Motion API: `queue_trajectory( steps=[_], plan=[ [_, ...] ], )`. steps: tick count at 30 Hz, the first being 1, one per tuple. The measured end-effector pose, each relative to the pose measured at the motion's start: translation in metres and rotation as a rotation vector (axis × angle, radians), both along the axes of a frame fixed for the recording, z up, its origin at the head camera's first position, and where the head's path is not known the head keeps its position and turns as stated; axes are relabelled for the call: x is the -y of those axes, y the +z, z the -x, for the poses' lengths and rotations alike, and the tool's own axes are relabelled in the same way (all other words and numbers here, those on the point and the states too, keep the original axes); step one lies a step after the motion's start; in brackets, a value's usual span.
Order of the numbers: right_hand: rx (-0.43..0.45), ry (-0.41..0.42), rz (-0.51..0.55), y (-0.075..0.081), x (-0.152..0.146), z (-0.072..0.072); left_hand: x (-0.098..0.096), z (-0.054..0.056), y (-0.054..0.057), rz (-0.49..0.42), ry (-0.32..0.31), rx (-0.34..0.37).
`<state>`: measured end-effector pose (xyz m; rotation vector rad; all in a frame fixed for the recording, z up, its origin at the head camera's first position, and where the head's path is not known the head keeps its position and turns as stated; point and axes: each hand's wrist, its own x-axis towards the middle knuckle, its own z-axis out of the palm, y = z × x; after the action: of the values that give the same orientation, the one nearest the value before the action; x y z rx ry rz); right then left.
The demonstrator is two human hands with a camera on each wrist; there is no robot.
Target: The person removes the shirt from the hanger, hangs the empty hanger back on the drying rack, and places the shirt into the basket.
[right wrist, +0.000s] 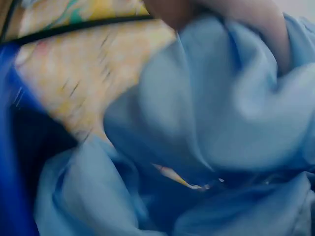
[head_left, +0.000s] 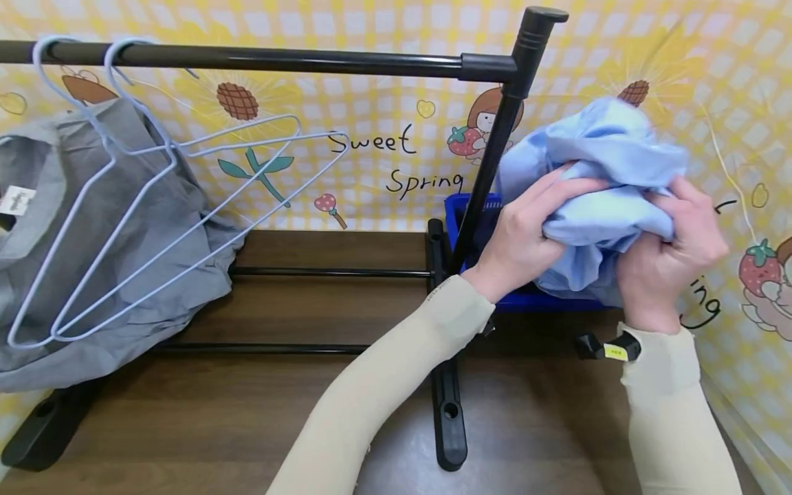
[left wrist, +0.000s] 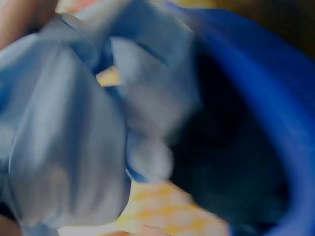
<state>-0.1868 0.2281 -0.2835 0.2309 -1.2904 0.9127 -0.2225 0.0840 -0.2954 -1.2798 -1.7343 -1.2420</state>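
A crumpled light-blue cloth garment (head_left: pixel 609 155) is bunched up between both hands at the right of the head view. My left hand (head_left: pixel 526 223) grips its left side, thumb and fingers closed on the folds. On the right side my right hand (head_left: pixel 677 240) holds it, fingers curled into the fabric. The bundle is above a blue basket (head_left: pixel 454 213), hiding much of it. In the left wrist view the garment (left wrist: pixel 69 137) hangs in folds beside the basket's rim (left wrist: pixel 275 113). Blurred folds of the garment (right wrist: pixel 206 108) fill most of the right wrist view.
A black clothes rack (head_left: pixel 278 60) stands at left and centre, its upright post just left of the basket. Two light-blue hangers (head_left: pixel 167 148) hang on its bar, near a grey garment (head_left: pixel 124 227). Behind is a yellow checked, printed backdrop (head_left: pixel 371 103); below, a brown wood-look surface (head_left: pixel 247 412).
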Motion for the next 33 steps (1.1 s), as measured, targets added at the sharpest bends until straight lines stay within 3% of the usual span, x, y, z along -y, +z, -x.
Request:
queue_trajectory(
  steps=[2, 5, 8, 11, 14, 17, 19, 24, 27, 33],
  plan=[
    [0.132, 0.005, -0.080, -0.020, -0.020, 0.017, -0.004, 0.012, -0.018, 0.115, 0.093, 0.119],
    [0.404, 0.008, -0.267, -0.048, -0.050, 0.036, -0.008, 0.023, -0.043, 0.375, 0.335, 0.243],
    [0.745, 0.033, -0.460, -0.065, -0.070, 0.043, -0.010, 0.026, -0.060, 0.607, 0.574, 0.258],
    [1.058, 0.101, -0.583, -0.068, -0.081, 0.036, -0.012, 0.022, -0.070, 0.701, 0.707, 0.256],
    [1.240, 0.209, -0.633, -0.063, -0.084, 0.025, -0.012, 0.016, -0.077, 0.729, 0.750, 0.236],
    [1.344, 0.339, -0.648, -0.061, -0.081, 0.017, -0.012, 0.013, -0.083, 0.792, 0.768, 0.233],
    [1.406, 0.381, -0.659, -0.063, -0.078, 0.016, -0.012, 0.013, -0.086, 0.866, 0.779, 0.254],
    [1.490, 0.293, -0.786, -0.080, -0.072, 0.027, -0.011, 0.019, -0.090, 1.057, 0.770, 0.362],
    [1.564, 0.242, -0.832, -0.086, -0.070, 0.035, -0.010, 0.023, -0.092, 1.100, 0.735, 0.440],
    [1.689, 0.232, -0.890, -0.091, -0.068, 0.050, -0.012, 0.033, -0.097, 1.126, 0.688, 0.557]
  ],
)
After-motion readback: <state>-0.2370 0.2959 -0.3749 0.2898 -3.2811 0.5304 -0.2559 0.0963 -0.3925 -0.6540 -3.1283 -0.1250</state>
